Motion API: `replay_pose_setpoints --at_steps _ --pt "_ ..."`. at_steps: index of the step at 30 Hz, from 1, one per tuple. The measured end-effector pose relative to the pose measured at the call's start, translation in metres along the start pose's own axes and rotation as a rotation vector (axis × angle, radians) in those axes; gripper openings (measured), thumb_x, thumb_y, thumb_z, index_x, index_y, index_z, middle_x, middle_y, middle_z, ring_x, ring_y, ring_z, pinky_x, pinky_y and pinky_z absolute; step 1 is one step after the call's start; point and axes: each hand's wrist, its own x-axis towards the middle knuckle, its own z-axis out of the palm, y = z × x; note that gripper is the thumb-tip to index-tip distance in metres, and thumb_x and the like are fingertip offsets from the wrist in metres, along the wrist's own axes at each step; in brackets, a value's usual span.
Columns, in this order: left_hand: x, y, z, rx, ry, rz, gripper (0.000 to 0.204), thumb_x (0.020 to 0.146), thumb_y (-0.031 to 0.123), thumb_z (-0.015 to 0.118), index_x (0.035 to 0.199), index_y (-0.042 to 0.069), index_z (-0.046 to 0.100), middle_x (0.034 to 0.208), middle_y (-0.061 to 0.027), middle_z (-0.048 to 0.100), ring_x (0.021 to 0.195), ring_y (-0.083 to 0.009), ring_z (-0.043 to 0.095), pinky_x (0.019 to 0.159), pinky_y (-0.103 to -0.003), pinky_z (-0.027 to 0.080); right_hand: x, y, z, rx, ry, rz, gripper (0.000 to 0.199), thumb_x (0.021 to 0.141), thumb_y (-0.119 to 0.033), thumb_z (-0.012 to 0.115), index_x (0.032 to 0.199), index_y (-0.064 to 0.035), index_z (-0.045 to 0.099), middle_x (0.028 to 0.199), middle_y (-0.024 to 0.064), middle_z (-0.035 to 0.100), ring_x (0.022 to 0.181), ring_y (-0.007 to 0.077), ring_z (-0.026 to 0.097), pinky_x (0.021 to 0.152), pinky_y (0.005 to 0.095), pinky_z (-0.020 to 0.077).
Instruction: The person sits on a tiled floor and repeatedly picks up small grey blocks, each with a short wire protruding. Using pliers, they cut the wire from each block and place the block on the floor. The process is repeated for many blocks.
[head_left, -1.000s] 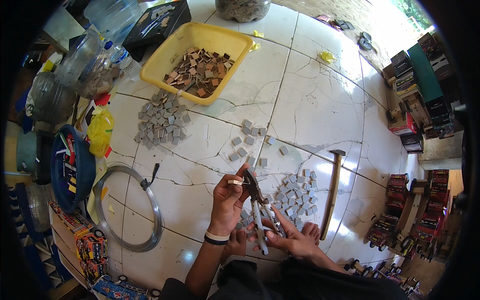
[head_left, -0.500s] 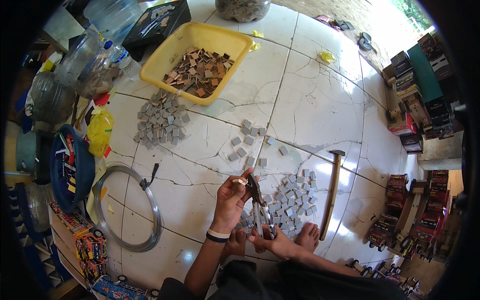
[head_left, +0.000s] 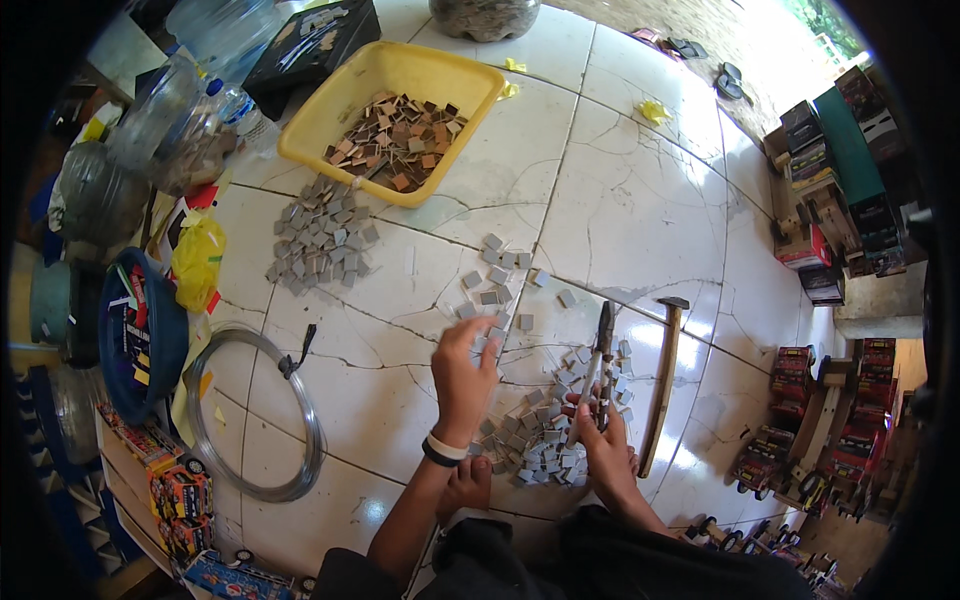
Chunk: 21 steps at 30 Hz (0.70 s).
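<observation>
Left hand (head_left: 462, 372): fingers loosely apart, reaching onto the small grey squares (head_left: 495, 290) mid-floor, holding nothing.
Right hand (head_left: 603, 447): clamped on the handles of pliers (head_left: 598, 365), tips pointing away.
Grey pile (head_left: 545, 435): under both hands, near the floor's lower edge.
Hammer (head_left: 663, 380): just right of the pliers.
Yellow basin (head_left: 395, 115): toward the upper edge, holding brown pieces.

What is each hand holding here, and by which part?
The right hand grips pliers by their handles, nose pointing away. The left hand reaches over small grey squares; whether its fingers hold one cannot be told.
</observation>
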Motion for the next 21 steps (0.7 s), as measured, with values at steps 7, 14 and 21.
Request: replay_pose_setpoints --at_steps 7,14,21 --pt "-0.058 0.007 0.041 0.236 -0.235 0.187 0.043 0.083 0.002 0.08 0.124 0.003 0.068 0.106 -0.0165 0.073 0.092 -0.0371 0.071 0.083 -0.046 0.057 0.001 0.0 -0.002 0.065 0.012 0.012 0.061 0.114 -0.027 0.055 0.163 0.0017 0.034 0.14 0.0174 0.064 0.125 0.0267 0.065 0.102 0.0394 0.0533" --pt "-0.043 0.009 0.02 -0.076 -0.214 -0.015 0.046 0.086 0.002 0.08 0.131 0.003 0.067 0.106 -0.013 0.073 0.087 -0.0241 0.077 0.084 -0.033 0.061 -0.003 0.001 -0.002 0.062 -0.106 0.009 0.057 0.113 -0.023 0.055 0.161 0.0016 0.037 0.138 0.0159 0.065 0.125 0.0251 0.065 0.105 0.0394 0.0526" --pt "-0.01 0.014 -0.007 -1.089 0.157 -0.507 0.03 0.102 0.004 0.068 0.128 -0.007 0.061 0.117 -0.0176 0.071 0.111 -0.0271 0.074 0.105 -0.038 0.06 -0.012 -0.013 0.005 -0.075 -0.255 -0.068 0.054 0.112 -0.017 0.058 0.16 0.0017 0.039 0.137 0.0145 0.065 0.127 0.0205 0.062 0.107 0.035 0.0493"
